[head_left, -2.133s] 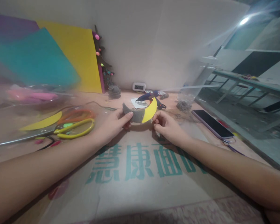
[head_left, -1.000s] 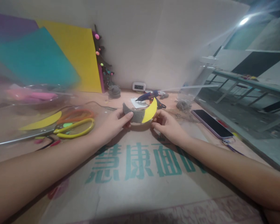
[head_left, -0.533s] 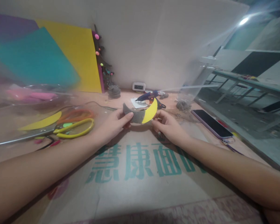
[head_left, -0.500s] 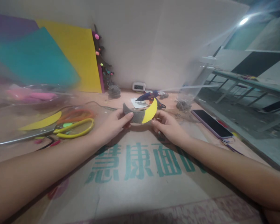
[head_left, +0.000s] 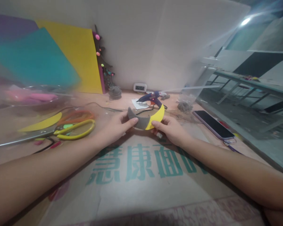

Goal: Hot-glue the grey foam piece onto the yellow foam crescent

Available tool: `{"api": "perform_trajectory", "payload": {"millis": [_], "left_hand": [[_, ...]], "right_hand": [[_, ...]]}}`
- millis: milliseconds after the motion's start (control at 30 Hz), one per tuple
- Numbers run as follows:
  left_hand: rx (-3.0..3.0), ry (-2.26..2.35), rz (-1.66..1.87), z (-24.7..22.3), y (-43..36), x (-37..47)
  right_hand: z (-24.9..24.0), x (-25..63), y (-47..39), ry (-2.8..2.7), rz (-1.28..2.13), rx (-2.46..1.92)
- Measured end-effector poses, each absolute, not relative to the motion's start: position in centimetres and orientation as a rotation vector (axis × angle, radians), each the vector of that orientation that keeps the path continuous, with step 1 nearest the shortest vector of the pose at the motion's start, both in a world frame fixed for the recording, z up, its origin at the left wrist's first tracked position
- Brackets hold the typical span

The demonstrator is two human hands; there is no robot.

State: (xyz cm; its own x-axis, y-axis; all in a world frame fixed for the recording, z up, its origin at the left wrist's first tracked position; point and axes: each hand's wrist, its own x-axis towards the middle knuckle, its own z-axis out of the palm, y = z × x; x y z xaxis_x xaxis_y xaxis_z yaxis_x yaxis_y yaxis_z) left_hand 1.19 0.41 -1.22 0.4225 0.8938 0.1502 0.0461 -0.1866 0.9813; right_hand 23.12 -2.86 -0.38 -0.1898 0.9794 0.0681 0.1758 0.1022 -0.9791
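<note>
Holding the grey-and-yellow crescent (head_left: 144, 122) in front of the glue gun (head_left: 147, 97). Pinching its grey part with thumb and fingers of the left hand (head_left: 120, 126), gripping its yellow part likewise with the right hand (head_left: 171, 129).

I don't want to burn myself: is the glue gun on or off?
The glue gun looks on: a small red light glows on its body.
</note>
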Motion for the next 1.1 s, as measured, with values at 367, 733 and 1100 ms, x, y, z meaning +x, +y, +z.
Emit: {"api": "perform_trajectory", "payload": {"millis": [367,733,1100], "left_hand": [[1.797,0.879,0.862,-1.03,0.28,1.05],[1.653,0.826,0.938,-1.2,0.44,1.15],[1.661,0.853,0.929,-0.91,0.2,1.17]], "right_hand": [[-0.19,23.24,-2.94,-1.589,1.18,-1.319],[-0.23,23.07,-2.81,-1.546,1.197,-1.216],[0.23,22.76,-3.17,-1.604,1.208,-1.245]]}}
